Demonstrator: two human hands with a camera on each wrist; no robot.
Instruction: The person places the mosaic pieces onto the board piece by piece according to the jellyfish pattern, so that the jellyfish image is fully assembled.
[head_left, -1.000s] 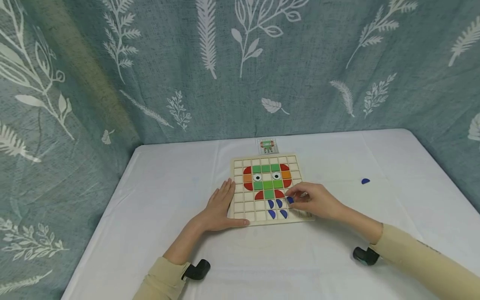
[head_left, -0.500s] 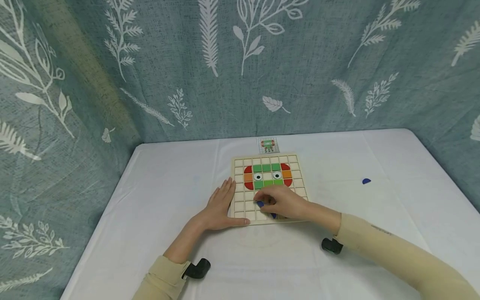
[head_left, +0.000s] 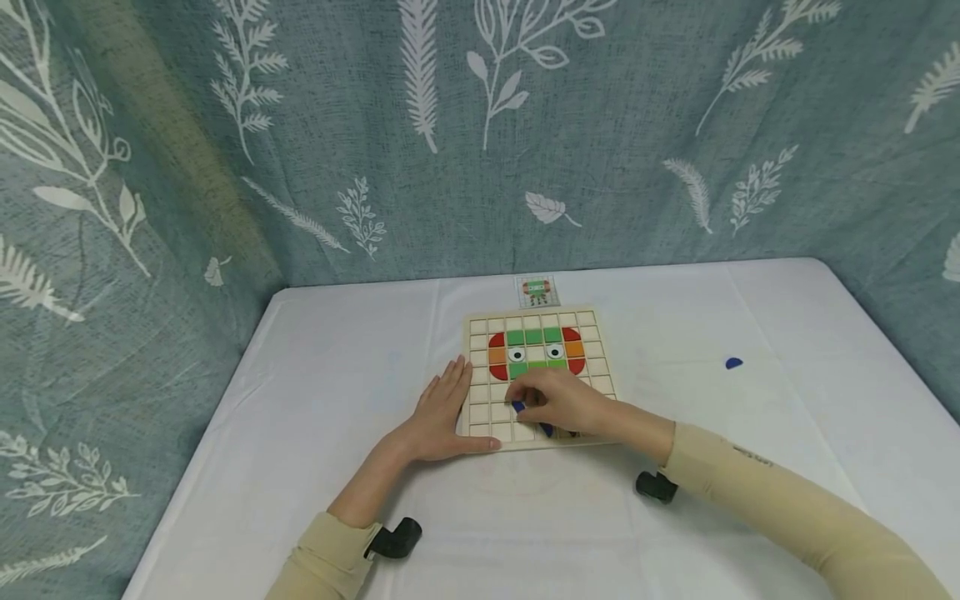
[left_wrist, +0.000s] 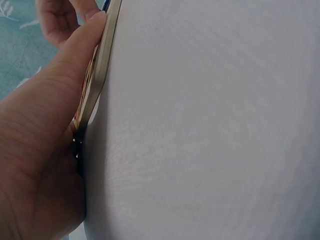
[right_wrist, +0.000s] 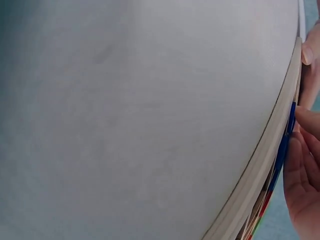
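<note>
A square wooden grid board (head_left: 478, 414) lies on the table, bearing red, orange and green tiles and two eye tiles that form a face. My left hand (head_left: 437, 421) rests against its left side with fingers straight, the thumb along the front edge. Over the board's lower middle, my right hand (head_left: 564, 400) pinches a blue half-round piece (head_left: 518, 407) between thumb and fingers, low at the grid. Just below shows another blue piece (head_left: 547, 430); the hand hides most of the lower rows. In the right wrist view, blue (right_wrist: 284, 150) shows along the board's top beside the fingertips.
A small picture card (head_left: 537, 292) of a similar figure lies behind the board. One loose blue half-round piece (head_left: 733, 363) lies on the white tablecloth (head_left: 675, 325) to the right. A patterned curtain (head_left: 465, 217) hangs at the back and left.
My right hand has moved left across the board with the blue piece, from the right of the lower blue pieces to their left, then nearly stopped. My left hand has stayed put.
</note>
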